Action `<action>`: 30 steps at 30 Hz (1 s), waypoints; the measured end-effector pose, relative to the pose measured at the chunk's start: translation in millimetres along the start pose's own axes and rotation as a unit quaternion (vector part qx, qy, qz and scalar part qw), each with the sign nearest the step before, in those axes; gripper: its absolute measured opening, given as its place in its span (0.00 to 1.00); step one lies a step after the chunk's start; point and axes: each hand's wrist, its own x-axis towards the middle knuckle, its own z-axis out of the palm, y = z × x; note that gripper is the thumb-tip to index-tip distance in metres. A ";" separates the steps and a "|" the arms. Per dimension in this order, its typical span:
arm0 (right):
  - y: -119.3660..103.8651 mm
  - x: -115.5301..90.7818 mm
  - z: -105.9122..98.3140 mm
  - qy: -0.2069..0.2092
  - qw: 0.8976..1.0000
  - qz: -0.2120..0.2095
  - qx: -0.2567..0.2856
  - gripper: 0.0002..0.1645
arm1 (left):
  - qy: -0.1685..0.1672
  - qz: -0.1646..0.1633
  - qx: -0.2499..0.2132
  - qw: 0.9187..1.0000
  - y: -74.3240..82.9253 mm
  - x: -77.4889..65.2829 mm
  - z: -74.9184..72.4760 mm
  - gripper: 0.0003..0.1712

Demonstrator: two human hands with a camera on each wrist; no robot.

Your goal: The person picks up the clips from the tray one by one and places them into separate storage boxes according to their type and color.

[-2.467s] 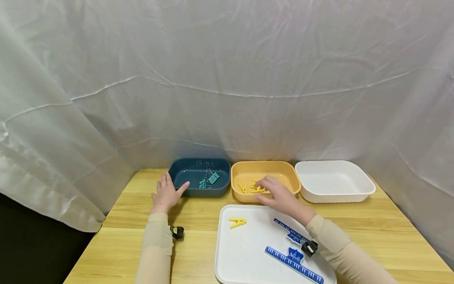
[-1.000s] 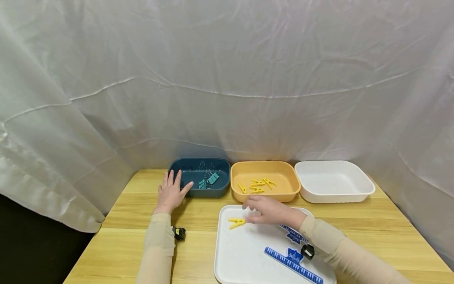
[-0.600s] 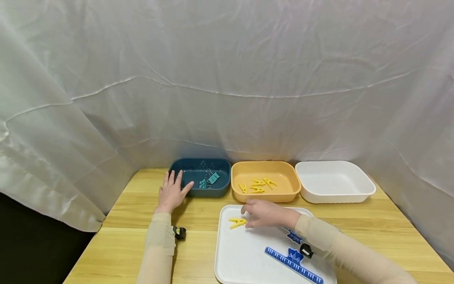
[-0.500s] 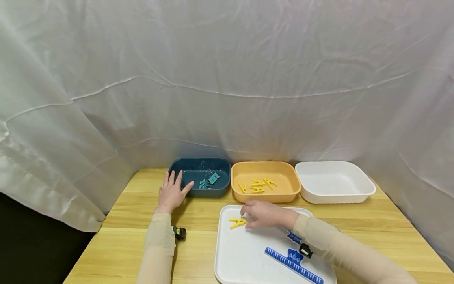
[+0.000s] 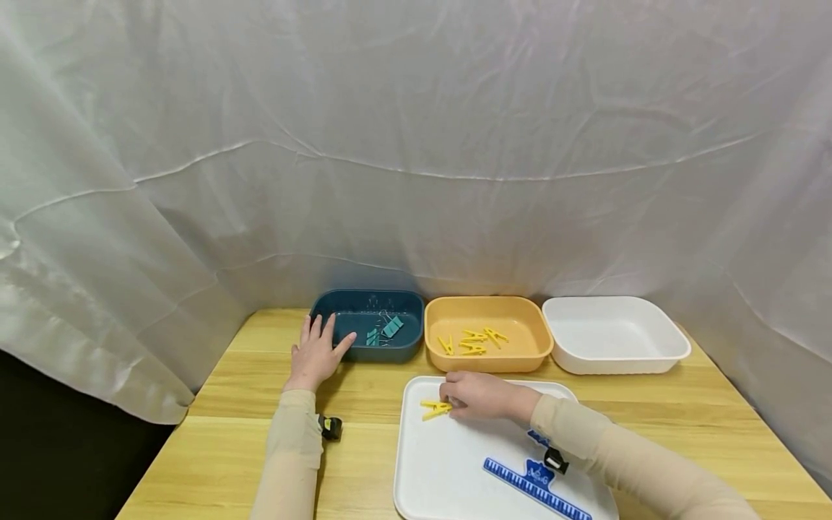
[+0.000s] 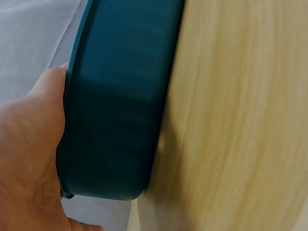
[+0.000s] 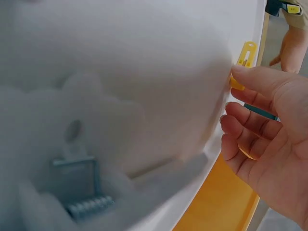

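Observation:
My right hand [image 5: 484, 396] is over the upper part of the white tray [image 5: 442, 469]. Its thumb and index finger pinch one end of a yellow clothespin [image 7: 248, 50], while the other fingers curl loosely below. In the head view the clothespin lies at the tray's upper left. My left hand [image 5: 315, 355] rests with spread fingers on the left end of the dark teal bin [image 5: 383, 354], its thumb over the front rim. Teal binder clips [image 5: 392, 327] lie inside that bin. A blue piano-key ruler clip [image 5: 536, 490] lies on the tray; another is mostly hidden under my right arm.
Right of the teal bin stands a yellow bin [image 5: 487, 362] with several yellow clothespins [image 5: 474, 349] in it. A white bin [image 5: 617, 363] stands at the right end of the row. Behind them hangs a pale curtain [image 5: 416, 217]. All stand on a wooden table [image 5: 364, 426].
My right hand has come back from the yellow bin to the tray, and its fingers have closed on the clothespin there. The left hand has shifted slightly right along the teal bin.

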 end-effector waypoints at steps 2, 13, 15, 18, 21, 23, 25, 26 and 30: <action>-0.2 0.1 -0.1 0.007 1.000 -0.008 -0.002 0.08 | 0.000 0.000 0.000 1.000 0.1 0.0 0.0 0.47; 0.6 -0.7 -1.1 0.015 1.000 -0.006 -0.009 0.04 | 0.000 0.000 -0.003 1.000 -0.4 -0.4 -0.2 0.47; 0.2 -0.9 -2.3 0.015 1.000 -0.003 -0.009 0.05 | 0.001 0.001 -0.004 1.000 0.2 -0.9 -1.0 0.47; 0.0 -1.8 -4.0 0.016 1.000 -0.001 -0.005 0.05 | 0.002 0.000 -0.006 1.000 0.9 -1.6 -1.8 0.46; 0.3 -3.5 -5.3 0.019 1.000 -0.001 0.003 0.06 | 0.000 -0.001 -0.009 1.000 1.1 -1.7 -1.7 0.46; 0.9 -4.9 -6.2 0.025 1.000 -0.004 0.006 0.06 | 0.000 -0.001 -0.008 1.000 1.2 -1.6 -1.4 0.46; 1.7 -6.4 -7.5 0.032 0.999 -0.009 0.006 0.06 | 0.000 -0.001 -0.010 1.000 1.2 -1.5 -1.1 0.46; 2.5 -7.0 -8.2 0.037 0.999 -0.012 0.004 0.06 | 0.001 0.000 -0.009 1.000 1.3 -1.5 -1.0 0.46; 5.0 -9.7 -12.4 0.058 0.998 -0.019 -0.004 0.06 | 0.002 0.001 -0.010 1.000 1.4 -1.2 -0.7 0.46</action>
